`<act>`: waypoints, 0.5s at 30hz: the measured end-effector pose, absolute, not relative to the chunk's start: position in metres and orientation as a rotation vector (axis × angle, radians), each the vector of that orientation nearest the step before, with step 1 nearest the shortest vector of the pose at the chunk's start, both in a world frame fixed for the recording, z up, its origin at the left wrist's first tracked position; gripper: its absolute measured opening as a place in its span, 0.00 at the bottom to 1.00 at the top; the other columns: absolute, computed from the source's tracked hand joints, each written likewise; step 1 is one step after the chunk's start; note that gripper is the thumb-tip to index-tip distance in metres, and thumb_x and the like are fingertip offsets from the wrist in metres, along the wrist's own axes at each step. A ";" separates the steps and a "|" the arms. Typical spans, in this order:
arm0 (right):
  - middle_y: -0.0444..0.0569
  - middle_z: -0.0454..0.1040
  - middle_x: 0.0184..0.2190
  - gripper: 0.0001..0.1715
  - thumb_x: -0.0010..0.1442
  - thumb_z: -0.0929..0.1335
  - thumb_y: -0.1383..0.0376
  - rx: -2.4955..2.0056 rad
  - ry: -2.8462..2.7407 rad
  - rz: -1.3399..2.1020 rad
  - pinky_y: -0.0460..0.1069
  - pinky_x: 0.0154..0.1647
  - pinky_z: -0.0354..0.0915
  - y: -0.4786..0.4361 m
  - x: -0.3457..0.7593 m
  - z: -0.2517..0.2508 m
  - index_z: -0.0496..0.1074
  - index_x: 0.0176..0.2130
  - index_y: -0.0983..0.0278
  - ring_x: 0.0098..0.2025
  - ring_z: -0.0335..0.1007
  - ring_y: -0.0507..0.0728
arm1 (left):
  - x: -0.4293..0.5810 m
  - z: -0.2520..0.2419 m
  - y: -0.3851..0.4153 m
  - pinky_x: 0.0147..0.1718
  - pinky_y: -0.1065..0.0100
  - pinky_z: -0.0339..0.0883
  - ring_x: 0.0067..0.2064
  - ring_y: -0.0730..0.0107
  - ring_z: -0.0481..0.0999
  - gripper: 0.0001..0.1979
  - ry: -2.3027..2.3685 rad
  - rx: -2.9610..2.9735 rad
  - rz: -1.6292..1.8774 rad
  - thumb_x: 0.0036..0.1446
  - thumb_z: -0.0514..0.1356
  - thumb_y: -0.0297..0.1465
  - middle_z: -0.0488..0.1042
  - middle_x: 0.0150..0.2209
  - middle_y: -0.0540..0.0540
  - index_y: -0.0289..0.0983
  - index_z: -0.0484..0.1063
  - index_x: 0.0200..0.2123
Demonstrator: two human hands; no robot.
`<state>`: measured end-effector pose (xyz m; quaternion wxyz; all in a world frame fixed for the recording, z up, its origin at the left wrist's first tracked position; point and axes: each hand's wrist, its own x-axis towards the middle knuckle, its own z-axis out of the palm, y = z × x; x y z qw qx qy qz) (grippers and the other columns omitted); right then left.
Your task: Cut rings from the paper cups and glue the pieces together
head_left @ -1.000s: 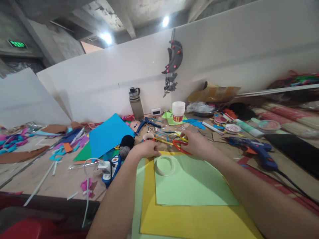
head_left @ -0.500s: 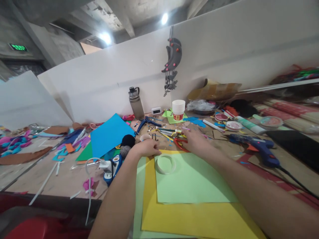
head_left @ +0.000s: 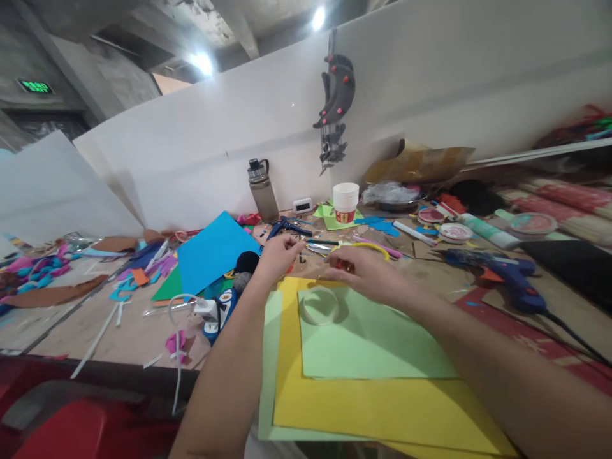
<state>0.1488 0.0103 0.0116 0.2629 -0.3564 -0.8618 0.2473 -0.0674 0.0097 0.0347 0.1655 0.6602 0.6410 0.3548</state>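
My left hand (head_left: 281,256), thumb and fingers pressed together, hovers beyond the top edge of the yellow sheet (head_left: 329,405); what it pinches, if anything, is too small to tell. My right hand (head_left: 359,271) is curled around a red loop-shaped handle (head_left: 342,263), perhaps of scissors; the rest is hidden by the fingers. Just behind it shows a yellow loop handle (head_left: 377,246). Below the hands, a smaller pale green sheet (head_left: 377,347) lies on the yellow one, with a whitish ring (head_left: 320,306), like a tape roll, near its upper left corner.
Left of my arm are blue card (head_left: 215,255), yarn balls (head_left: 247,262) and a blue-and-white power strip (head_left: 217,319) with its cord. A bottle (head_left: 262,191) and stacked paper cups (head_left: 345,203) stand at the back. A glue gun (head_left: 507,277) with its cable lies on the right.
My left hand has lifted and moved away from me, its fingers now together. My right hand has drawn back toward the pale green sheet with the red handle. The view has shifted slightly.
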 end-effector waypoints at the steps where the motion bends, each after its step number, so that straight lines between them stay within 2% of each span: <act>1: 0.52 0.75 0.43 0.25 0.59 0.67 0.49 -0.913 -2.361 0.733 0.53 0.41 0.65 0.006 0.149 0.014 0.73 0.49 0.61 0.41 0.71 0.60 | -0.067 0.035 0.010 0.26 0.69 0.56 0.25 0.72 0.66 0.16 1.814 1.836 1.087 0.54 0.59 0.42 0.69 0.21 0.50 0.37 0.69 0.23; 3: 0.53 0.71 0.52 0.38 0.51 0.72 0.47 -0.815 -2.463 0.820 0.56 0.49 0.64 -0.002 0.148 0.015 0.68 0.57 0.58 0.51 0.68 0.63 | -0.066 0.036 0.010 0.24 0.70 0.55 0.23 0.74 0.64 0.15 1.783 1.735 1.210 0.54 0.60 0.42 0.67 0.19 0.52 0.37 0.67 0.23; 5: 0.53 0.67 0.57 0.48 0.45 0.76 0.48 -0.751 -2.564 0.864 0.58 0.56 0.61 -0.009 0.147 0.013 0.64 0.61 0.55 0.57 0.63 0.66 | -0.062 0.035 0.009 0.22 0.71 0.54 0.20 0.76 0.62 0.15 1.717 1.636 1.304 0.53 0.60 0.41 0.65 0.18 0.53 0.37 0.66 0.22; 7: 0.52 0.65 0.58 0.47 0.46 0.76 0.52 -0.738 -2.614 0.865 0.58 0.57 0.60 -0.014 0.145 0.007 0.63 0.62 0.54 0.59 0.61 0.66 | -0.056 0.032 0.009 0.19 0.72 0.52 0.18 0.78 0.61 0.16 1.594 1.483 1.365 0.53 0.61 0.42 0.63 0.17 0.55 0.37 0.66 0.23; 10: 0.53 0.66 0.57 0.40 0.50 0.73 0.59 -0.756 -2.618 0.844 0.57 0.57 0.60 -0.015 0.143 0.000 0.64 0.61 0.55 0.57 0.63 0.64 | -0.046 0.024 0.009 0.17 0.74 0.49 0.17 0.81 0.60 0.18 1.377 1.331 1.404 0.49 0.64 0.45 0.62 0.17 0.56 0.37 0.66 0.25; 15: 0.53 0.68 0.56 0.38 0.50 0.73 0.60 -0.754 -2.619 0.806 0.56 0.56 0.60 -0.012 0.143 0.002 0.66 0.59 0.57 0.57 0.64 0.64 | -0.040 0.014 0.012 0.16 0.76 0.48 0.16 0.83 0.57 0.19 1.226 1.184 1.475 0.47 0.67 0.44 0.62 0.16 0.56 0.36 0.66 0.24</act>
